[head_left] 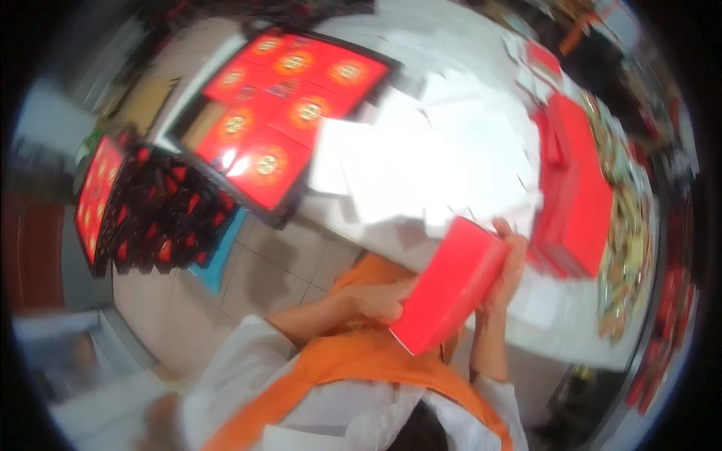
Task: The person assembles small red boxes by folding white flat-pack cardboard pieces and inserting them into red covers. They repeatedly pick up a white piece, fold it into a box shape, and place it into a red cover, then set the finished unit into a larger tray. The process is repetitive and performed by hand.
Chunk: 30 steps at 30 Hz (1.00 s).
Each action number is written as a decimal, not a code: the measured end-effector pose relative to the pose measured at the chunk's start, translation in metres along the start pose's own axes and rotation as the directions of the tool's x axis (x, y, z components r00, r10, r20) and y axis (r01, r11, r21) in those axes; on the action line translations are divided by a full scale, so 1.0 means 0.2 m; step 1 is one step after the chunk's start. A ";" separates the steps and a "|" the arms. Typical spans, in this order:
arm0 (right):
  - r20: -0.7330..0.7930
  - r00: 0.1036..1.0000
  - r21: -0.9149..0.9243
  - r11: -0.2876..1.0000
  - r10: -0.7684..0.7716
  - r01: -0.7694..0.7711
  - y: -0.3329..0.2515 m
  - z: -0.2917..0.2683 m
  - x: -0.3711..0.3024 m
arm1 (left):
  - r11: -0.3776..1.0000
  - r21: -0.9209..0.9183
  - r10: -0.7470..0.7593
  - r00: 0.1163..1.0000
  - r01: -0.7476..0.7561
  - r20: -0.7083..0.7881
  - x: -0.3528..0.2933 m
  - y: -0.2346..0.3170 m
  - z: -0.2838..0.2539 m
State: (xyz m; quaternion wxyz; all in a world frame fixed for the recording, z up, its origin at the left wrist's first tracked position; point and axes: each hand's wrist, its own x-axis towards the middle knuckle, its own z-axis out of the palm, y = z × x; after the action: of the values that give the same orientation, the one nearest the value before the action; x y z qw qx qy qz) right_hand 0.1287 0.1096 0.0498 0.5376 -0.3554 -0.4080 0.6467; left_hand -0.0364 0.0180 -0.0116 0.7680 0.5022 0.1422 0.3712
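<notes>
Between my two hands is a red box (pixel 451 289), long and flat-sided, tilted in front of my orange apron. Its lower left edge rests against my left hand (pixel 382 299), whose fingers are partly hidden behind it. My right hand (pixel 511 263) wraps round the box's right side near its upper end. Just beyond the box lies a heap of white paper sheets (pixel 451 150) on the table. To the right of it are stacked red boxes or folded cartons (pixel 575 188). The picture is somewhat smeared by motion.
A black tray (pixel 282 218) of red boxes with gold round emblems sits at the table's left side. Several similar black trays (pixel 173 210) are stacked on the left, by a blue stool (pixel 219 255). Small wrapped packets (pixel 628 248) line the table's right edge. Tiled floor (pixel 259 282) shows below.
</notes>
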 end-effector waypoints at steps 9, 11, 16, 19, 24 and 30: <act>0.329 0.926 0.048 0.982 -0.186 0.180 -0.06 0.43 0.27 | 0.952 0.242 0.298 0.747 -0.187 -0.594 -0.34 0.69 -0.08; 0.355 0.915 0.084 0.981 -0.192 0.173 -0.07 0.31 0.36 | 0.892 0.449 0.333 0.595 0.055 -0.732 -0.51 0.93 -0.15; 0.144 0.984 -0.074 0.991 -0.103 0.115 -0.08 0.12 0.39 | 0.039 0.402 0.440 0.346 0.915 -0.829 -1.19 1.36 -0.52; 0.103 0.995 0.004 1.000 -0.005 0.005 -0.03 0.04 0.38 | -0.271 0.186 0.344 0.276 0.944 -0.897 -1.47 1.48 -0.68; 0.074 0.995 -0.024 0.997 0.071 -0.069 0.01 -0.04 0.33 | -0.383 0.012 0.205 0.098 0.924 -0.974 -1.63 1.45 -0.94; 0.078 0.996 -0.067 0.997 0.036 -0.031 -0.01 -0.09 0.29 | -0.054 0.194 0.140 0.200 0.979 -0.970 -1.53 1.41 -1.12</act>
State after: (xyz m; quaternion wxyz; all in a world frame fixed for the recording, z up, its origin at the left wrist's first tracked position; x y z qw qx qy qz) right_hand 0.1345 0.1702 0.0424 0.4982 -0.3535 -0.4440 0.6556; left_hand -0.4994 0.0115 0.0860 0.1748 0.4703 0.8649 0.0159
